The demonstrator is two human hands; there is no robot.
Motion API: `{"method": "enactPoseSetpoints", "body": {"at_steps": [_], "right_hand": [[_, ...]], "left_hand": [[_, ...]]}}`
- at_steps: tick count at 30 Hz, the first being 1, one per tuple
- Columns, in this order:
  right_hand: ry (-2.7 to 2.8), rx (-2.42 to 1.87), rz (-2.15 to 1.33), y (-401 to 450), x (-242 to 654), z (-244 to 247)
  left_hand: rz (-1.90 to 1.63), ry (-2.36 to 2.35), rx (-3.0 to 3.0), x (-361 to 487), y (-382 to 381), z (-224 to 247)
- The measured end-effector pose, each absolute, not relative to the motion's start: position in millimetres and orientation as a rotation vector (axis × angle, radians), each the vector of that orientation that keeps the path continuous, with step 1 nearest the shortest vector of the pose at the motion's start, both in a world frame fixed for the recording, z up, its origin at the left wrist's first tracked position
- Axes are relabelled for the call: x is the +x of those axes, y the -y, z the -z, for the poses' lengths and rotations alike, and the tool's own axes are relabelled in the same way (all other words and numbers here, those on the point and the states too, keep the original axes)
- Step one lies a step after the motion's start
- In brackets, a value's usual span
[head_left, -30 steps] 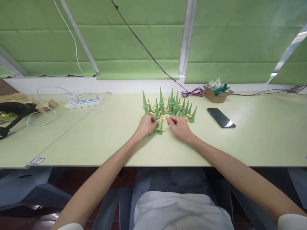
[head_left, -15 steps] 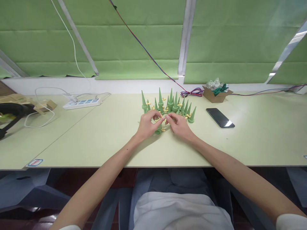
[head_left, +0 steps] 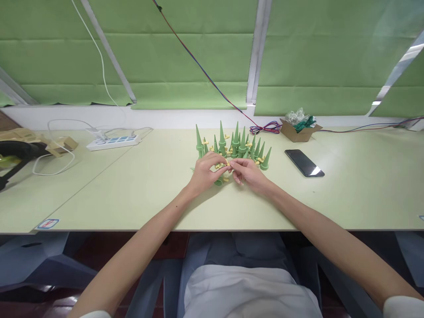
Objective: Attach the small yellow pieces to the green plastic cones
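My left hand (head_left: 206, 171) pinches a small yellow plastic piece (head_left: 228, 164) between thumb and fingertips. My right hand (head_left: 249, 173) meets it from the other side, thumb and forefinger closed on the same piece, its other fingers curled. The piece is mostly covered by fingertips, so its exact shape is unclear. Behind both hands stand several green pointed plastic spikes (head_left: 221, 140), tips up, with small yellow fittings (head_left: 260, 159) on and among them. Just below my left fingers a green spike lies with its round open end (head_left: 218, 182) towards me, beside another yellow fitting (head_left: 226, 179).
A black phone (head_left: 304, 163) lies to the right on the table (head_left: 132, 194). Behind it are a small cardboard box (head_left: 299, 134) with plastic wrap and a coiled red-and-blue cable (head_left: 266, 128). A white power strip (head_left: 114, 142) with cords is at the back left.
My right fingers have shifted slightly and now close on the yellow piece, the lower fingers curling further down. My left hand stays nearly in place.
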State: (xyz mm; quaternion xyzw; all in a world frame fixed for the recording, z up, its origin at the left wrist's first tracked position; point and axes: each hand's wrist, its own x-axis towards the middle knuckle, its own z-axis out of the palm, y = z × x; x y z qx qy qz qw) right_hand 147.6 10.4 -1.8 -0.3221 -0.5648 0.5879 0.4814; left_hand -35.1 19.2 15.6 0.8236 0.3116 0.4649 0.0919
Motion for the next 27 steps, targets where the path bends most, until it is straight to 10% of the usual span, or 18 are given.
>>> {"method": "enactPoseSetpoints", "body": {"at_steps": [27], "right_hand": [[1.401,-0.816,-1.194,-4.4,141.1,-1.7]], "left_hand": [[-1.272,-1.047,2.220,-36.6,-21.6,-21.1]]}}
